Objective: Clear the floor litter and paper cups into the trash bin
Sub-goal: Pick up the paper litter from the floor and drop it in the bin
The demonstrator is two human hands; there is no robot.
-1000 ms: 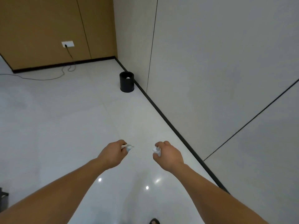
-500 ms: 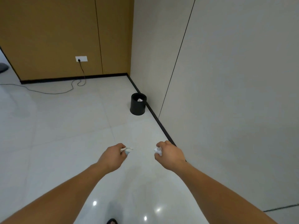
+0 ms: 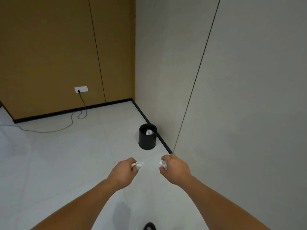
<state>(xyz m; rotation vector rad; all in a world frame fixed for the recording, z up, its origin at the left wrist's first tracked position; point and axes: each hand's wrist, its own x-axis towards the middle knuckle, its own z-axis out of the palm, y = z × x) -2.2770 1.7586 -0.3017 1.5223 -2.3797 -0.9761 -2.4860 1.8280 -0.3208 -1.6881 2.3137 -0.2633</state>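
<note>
A black round trash bin (image 3: 147,141) stands on the floor against the grey wall's baseboard, with white crumpled paper (image 3: 149,132) inside it. My left hand (image 3: 123,171) grips a flattened white piece of litter (image 3: 139,165) that sticks out past the fingers. My right hand (image 3: 174,169) holds a crumpled white paper ball (image 3: 163,164). Both hands are stretched forward at about the same height, short of the bin and a little apart from each other.
A grey wall (image 3: 240,97) runs close along my right, with a black baseboard (image 3: 163,143). A brown panelled wall (image 3: 49,55) at the back carries a socket (image 3: 81,89); its black cable (image 3: 49,130) trails left over the pale floor tiles. A shoe tip (image 3: 149,226) shows at the bottom.
The bin has come nearer and lower in view as I walk toward it. Both hands keep the same hold on their litter.
</note>
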